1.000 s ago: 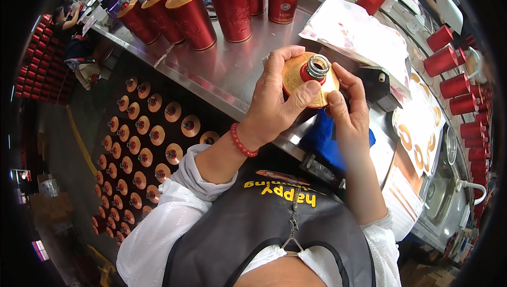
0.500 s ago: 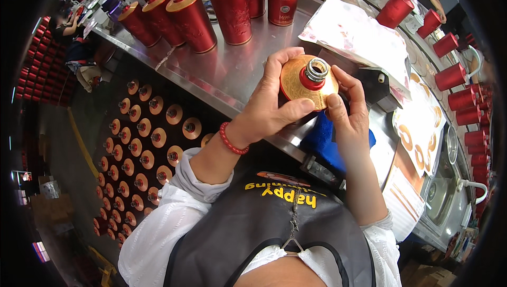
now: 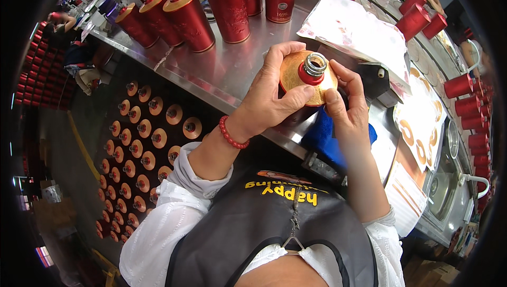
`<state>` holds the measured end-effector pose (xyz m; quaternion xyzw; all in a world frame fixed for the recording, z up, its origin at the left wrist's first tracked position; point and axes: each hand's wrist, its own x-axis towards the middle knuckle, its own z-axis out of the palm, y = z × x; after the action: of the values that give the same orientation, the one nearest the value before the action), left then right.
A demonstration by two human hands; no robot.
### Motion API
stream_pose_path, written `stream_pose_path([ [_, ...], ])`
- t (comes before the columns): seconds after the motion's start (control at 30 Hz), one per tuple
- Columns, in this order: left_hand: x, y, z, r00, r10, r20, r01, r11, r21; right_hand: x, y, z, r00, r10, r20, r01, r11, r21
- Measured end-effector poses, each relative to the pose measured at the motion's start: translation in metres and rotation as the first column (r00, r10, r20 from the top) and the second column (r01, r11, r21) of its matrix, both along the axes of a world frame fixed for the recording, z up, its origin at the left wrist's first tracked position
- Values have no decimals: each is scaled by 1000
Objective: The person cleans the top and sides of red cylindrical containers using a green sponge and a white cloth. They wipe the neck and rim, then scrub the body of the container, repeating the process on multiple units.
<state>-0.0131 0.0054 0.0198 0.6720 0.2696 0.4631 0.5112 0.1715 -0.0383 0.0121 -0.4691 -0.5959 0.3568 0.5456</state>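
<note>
Between my hands is a red bottle with a gold shoulder and an uncapped glass mouth that faces up toward me. My left hand wraps its left side, thumb lying on the gold shoulder. On the other side my right hand presses thumb and fingertips against the shoulder's edge. Most of the red body is hidden below the shoulder and my hands. Just under it, a blue cloth lies at the bench edge, partly covered by my right wrist.
Several red bottles stand on the steel bench. White printed sheets lie beyond my right hand, with gold ring labels further right. Many gold-shouldered bottles stand low at left. A curved conveyor carries more bottles; a sink is at right.
The bottle's mouth has tipped slightly upward in the view, while both hands keep their hold. On the conveyor at right, the red bottles have shifted along.
</note>
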Motion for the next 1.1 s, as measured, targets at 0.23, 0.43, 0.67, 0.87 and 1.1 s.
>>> stream_pose_path([
  [0.23, 0, 1, -2, 1000, -4, -9, 3, 1000, -17, -4, 1, 4, 999, -15, -51, 11, 997, -79],
  [0.43, 0, -1, -4, 1000, 7, 18, -7, 999, -36, 4, -2, 15, 997, 60, -37, -65, 989, -132],
  [0.67, 3, -1, -6, 999, 20, 25, -19, 1000, -5, -1, 2, 5, 999, 19, -27, -21, 996, -87],
  [0.87, 2, -6, -11, 992, 5, 128, 1, 999, -48, 3, -3, 7, 984, 76, -158, -102, 982, -160],
  [1.1, -9, -1, -28, 964, 183, -190, -87, 901, 424, 37, -15, 40, 968, -102, 228, 32, 955, 295],
])
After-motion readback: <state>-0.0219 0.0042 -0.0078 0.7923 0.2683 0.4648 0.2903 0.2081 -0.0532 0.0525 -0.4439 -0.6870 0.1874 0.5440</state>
